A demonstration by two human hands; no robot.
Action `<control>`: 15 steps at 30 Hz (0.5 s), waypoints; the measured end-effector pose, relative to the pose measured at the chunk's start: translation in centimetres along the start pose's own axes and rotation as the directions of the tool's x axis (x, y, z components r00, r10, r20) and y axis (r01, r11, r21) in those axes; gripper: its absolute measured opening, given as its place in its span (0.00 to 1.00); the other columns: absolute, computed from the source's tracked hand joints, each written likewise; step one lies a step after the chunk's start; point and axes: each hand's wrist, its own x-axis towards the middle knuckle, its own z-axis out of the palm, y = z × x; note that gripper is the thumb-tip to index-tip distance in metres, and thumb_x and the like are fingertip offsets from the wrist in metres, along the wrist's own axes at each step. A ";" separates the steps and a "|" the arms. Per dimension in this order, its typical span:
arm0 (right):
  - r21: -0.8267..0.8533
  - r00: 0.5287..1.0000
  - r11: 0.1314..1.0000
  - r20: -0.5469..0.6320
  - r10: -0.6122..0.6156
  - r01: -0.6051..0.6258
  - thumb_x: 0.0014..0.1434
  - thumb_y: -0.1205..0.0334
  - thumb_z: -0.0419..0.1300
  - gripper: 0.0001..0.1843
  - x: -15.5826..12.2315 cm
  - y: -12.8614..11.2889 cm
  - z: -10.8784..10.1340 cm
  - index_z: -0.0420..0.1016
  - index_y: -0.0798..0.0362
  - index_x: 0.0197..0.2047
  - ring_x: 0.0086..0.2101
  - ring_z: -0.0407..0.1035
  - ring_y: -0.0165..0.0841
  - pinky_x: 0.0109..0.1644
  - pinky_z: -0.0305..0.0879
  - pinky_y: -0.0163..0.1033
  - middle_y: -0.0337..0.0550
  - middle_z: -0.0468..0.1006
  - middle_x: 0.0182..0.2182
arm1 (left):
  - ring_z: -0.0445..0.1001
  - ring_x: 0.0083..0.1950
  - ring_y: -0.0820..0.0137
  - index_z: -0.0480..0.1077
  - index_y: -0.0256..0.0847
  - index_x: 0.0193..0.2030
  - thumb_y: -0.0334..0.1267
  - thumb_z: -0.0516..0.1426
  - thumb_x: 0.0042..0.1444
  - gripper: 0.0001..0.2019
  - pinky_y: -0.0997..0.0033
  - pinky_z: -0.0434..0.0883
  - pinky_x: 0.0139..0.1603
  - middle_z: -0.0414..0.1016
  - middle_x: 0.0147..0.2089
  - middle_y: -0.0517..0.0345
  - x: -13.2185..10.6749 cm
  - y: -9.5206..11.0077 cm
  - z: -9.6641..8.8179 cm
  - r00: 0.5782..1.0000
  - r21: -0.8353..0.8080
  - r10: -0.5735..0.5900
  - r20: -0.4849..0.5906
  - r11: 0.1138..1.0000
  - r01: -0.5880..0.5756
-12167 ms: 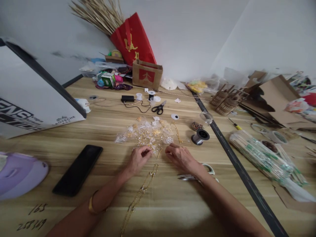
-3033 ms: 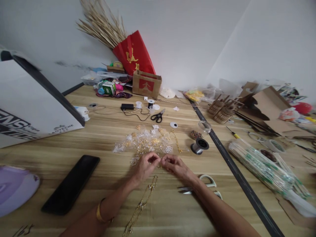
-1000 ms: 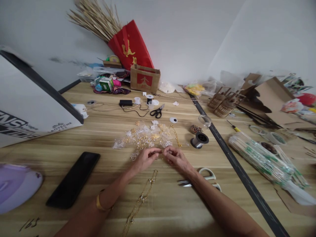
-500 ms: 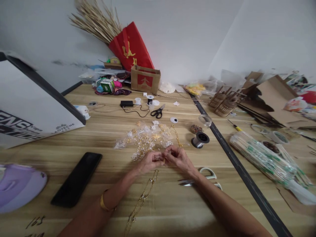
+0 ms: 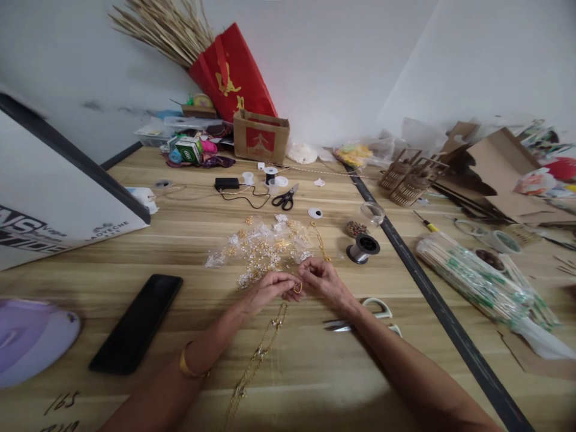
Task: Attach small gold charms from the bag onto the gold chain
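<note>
My left hand [image 5: 269, 289] pinches a small gold beaded loop [image 5: 297, 288] between thumb and fingers. Close beside it, my right hand [image 5: 321, 277] has thumb and forefinger pressed together; whatever is between them is too fine to make out. Just beyond both hands lies a spread of gold and clear beads [image 5: 263, 255] among small plastic bags. A long gold chain [image 5: 258, 355] with clear beads hangs toward me on the table below my left hand. White-handled scissors [image 5: 378, 308] lie partly under my right forearm.
A wire spool [image 5: 363, 248], a tub of dark beads [image 5: 357, 228] and a short gold chain [image 5: 320, 240] lie beyond my right hand. Black scissors [image 5: 284, 199] are farther back. A phone [image 5: 136, 324] lies left, near a white box [image 5: 63, 198]. Packed sticks [image 5: 483, 282] lie right.
My right hand has come slightly away from my left, and the gold beaded loop now shows at the left fingertips. The whole view has shifted a little.
</note>
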 end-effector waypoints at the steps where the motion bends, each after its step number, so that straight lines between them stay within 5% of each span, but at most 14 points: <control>1: 0.008 1.000 1.000 0.003 0.009 -0.009 0.54 0.48 0.59 0.18 0.0 0.2 0.0 0.67 0.56 0.28 0.20 0.53 0.24 0.23 0.48 0.31 0.33 0.61 0.18 | 0.77 0.36 0.67 0.74 0.33 0.41 0.44 0.58 0.53 0.15 0.68 0.70 0.40 0.79 0.36 0.48 0.0 0.0 0.0 1.000 0.002 -0.003 0.004 1.000 0.003; 15: 0.105 0.997 0.994 0.078 0.021 -0.029 0.56 0.47 0.57 0.17 -0.3 1.2 0.5 0.67 0.54 0.32 0.21 0.56 0.26 0.25 0.52 0.32 0.34 0.64 0.19 | 0.74 0.28 0.74 0.74 0.33 0.32 0.41 0.57 0.54 0.11 0.74 0.69 0.32 0.78 0.31 0.51 0.0 0.0 0.0 0.999 0.035 -0.041 0.032 0.999 0.040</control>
